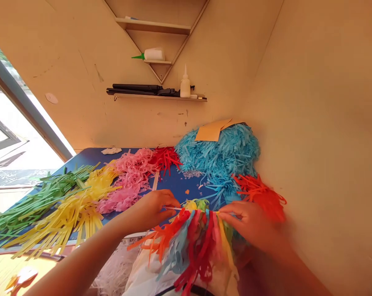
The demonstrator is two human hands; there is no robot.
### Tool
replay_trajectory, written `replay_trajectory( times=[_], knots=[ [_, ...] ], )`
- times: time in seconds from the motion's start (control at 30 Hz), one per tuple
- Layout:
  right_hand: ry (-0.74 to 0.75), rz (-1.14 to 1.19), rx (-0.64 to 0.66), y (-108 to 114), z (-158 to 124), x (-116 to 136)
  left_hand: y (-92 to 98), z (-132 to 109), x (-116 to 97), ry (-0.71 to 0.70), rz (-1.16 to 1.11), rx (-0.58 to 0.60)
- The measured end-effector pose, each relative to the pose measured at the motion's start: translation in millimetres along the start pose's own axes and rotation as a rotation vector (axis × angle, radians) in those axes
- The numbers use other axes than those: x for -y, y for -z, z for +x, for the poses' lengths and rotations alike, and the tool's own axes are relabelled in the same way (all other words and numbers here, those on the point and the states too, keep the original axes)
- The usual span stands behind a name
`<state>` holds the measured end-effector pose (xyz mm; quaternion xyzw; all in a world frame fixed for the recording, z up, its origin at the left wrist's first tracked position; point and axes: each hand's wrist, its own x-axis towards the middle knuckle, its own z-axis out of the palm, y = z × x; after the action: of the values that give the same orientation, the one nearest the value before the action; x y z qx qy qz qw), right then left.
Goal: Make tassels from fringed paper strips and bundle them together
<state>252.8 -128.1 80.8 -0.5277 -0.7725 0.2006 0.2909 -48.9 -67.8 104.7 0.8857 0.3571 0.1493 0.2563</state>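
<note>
In the head view, a multicoloured fringe of thin, paper-like strips [192, 236] hangs at the lower centre of the frame, draped over the near edge of a blue tabletop [175, 189]. It looks very light and limp, likely easy to crease or tear; the loose tails would probably slide and tangle, so the narrow upper line, along the thin pale string [174, 208], seems the sounder place to hold. The left hand [161, 204] has thumb and fingers nearly together on that string, just left of the fringe. The right hand [246, 218] pinches the fringe's upper right end, near a yellow strip, its fingertips closed. The fringe's top thus lies between the two hands, its tails falling below them toward the bottom edge.
</note>
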Motion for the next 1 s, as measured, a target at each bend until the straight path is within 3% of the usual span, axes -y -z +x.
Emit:
replay_trajectory(
  times=[0.2, 0.3, 0.4, 0.53, 0.67, 0.83, 1.0],
  knots=[
    [-0.092, 0.077, -0.143, 49.3, -3.8, 1.3, 32.0, 31.9, -38.9, -0.047, -0.102, -0.159],
    [-0.111, 0.099, -0.177, 60.2, -4.2, -3.5, 30.4, 51.1, -50.6, -0.036, -0.195, -0.121],
    [-0.169, 0.115, -0.237, 61.1, -3.0, -17.4, 19.8, 75.0, -47.7, 0.046, -0.199, -0.044],
    [-0.373, 0.514, -0.314, 44.6, 4.0, -39.4, -4.8, 111.6, -40.5, 0.132, -0.076, -0.053],
    [-0.487, 0.758, -0.354, 6.7, 7.2, -44.9, -44.0, 126.5, -55.8, 0.096, -0.047, -0.131],
    [-0.548, 1.148, -0.394, -42.4, -4.1, -30.8, -96.4, 98.9, -83.4, 0.009, 0.042, -0.051],
    [-0.436, 1.345, -0.386, -59.3, -14.9, -24.6, -127.8, 57.7, -76.7, -0.055, 0.105, 0.017]
  ],
)
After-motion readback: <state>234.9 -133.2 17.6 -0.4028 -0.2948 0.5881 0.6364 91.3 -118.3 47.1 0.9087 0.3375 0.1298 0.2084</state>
